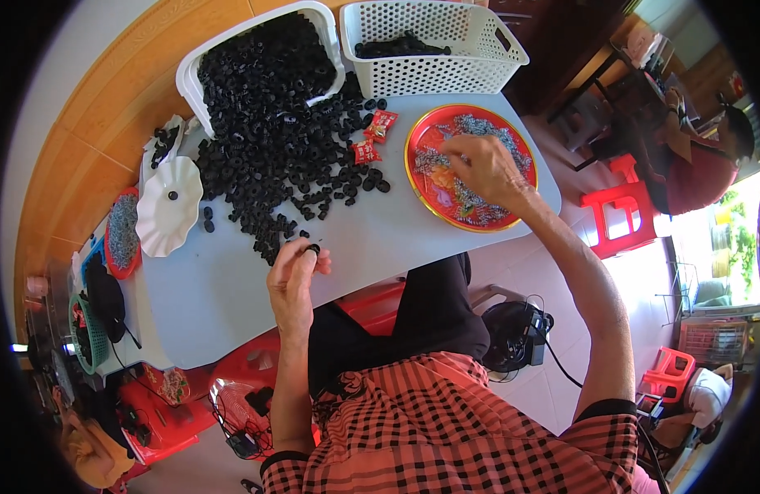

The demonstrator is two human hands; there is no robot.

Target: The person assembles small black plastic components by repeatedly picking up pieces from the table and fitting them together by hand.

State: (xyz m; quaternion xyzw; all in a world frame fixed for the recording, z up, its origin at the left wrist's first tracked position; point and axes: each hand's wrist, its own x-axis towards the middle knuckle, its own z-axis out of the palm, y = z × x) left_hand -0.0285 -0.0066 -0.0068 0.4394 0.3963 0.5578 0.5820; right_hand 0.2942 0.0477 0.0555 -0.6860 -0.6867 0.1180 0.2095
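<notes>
Near the table's front edge, my left hand pinches a small round black part between thumb and fingers. My right hand reaches over a round red tray with a gold rim, its fingers bent together and pointing down at a heap of small silvery metal pieces, which look like screws. Whatever its fingertips hold is hidden. A big pile of small black ring-like parts spreads over the table, just beyond my left hand, spilling from a tipped white tub.
A white perforated basket with black pieces stands at the back. Two red packets lie beside the pile. A white wavy dish and a red dish of metal pieces sit left. A red stool and other people are at right.
</notes>
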